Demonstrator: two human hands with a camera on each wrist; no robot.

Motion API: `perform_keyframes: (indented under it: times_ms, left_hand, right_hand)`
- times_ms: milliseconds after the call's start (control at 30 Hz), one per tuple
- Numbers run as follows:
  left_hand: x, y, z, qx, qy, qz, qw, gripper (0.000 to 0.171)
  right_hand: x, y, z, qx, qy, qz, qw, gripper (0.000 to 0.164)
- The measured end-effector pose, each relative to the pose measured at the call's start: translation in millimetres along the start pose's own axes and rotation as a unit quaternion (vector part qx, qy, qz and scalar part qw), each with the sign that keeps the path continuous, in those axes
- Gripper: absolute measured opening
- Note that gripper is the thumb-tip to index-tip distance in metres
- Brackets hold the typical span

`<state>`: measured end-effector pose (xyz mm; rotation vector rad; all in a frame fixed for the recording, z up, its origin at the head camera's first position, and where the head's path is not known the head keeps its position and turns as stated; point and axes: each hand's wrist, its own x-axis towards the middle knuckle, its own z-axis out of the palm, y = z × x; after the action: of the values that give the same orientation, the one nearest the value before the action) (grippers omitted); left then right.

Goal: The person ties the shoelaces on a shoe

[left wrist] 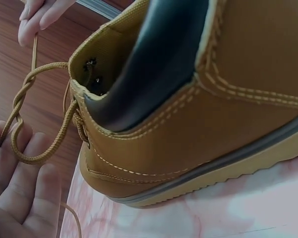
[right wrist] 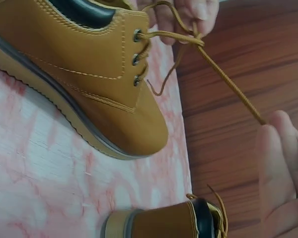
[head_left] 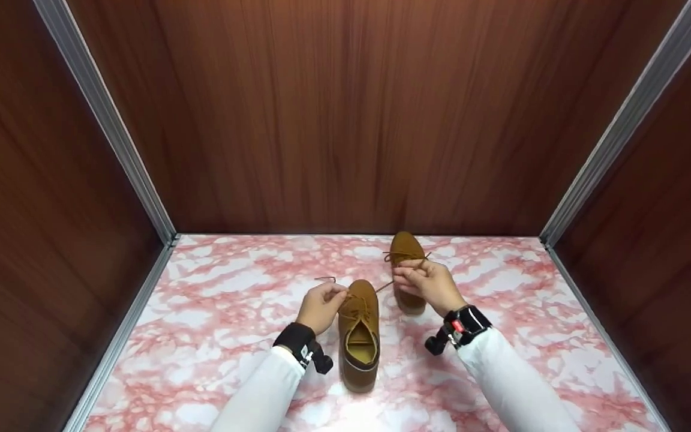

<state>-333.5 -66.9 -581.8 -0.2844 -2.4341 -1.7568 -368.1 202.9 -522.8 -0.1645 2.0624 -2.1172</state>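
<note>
A tan lace-up shoe with a dark padded collar stands toe-away on the surface, between my two hands. My left hand, at its left side, pinches the shoelace close to the eyelets. In the left wrist view a twisted lace loop lies against that hand's fingers. My right hand grips the lace's other end, stretched straight out to the right. From this viewpoint the hand overlaps a second tan shoe. The two lace strands cross just above the first shoe's eyelets.
A pink-and-white marbled surface lies under both shoes. Dark wood-grain panels rise at the back and sides, with metal rails along the corners. The second shoe's toe points at the back panel. A loose lace tip extends left of the first shoe.
</note>
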Motion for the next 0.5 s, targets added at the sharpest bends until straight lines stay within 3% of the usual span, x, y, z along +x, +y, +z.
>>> perform_keyframes:
  times_ms: [300,500]
  left_hand:
    - [-1.0,1.3,-2.0,-0.022,-0.009,-0.005,0.9997,0.021]
    - [-3.3,-0.2,-4.4,-0.030,-0.011,-0.012,0.9994,0.019]
  right_hand:
    - [-5,-2,-25,-0.001,0.033,-0.004,0.999,0.038]
    - [-8,-1,-39,0.029,0.052,-0.009,0.998,0.041]
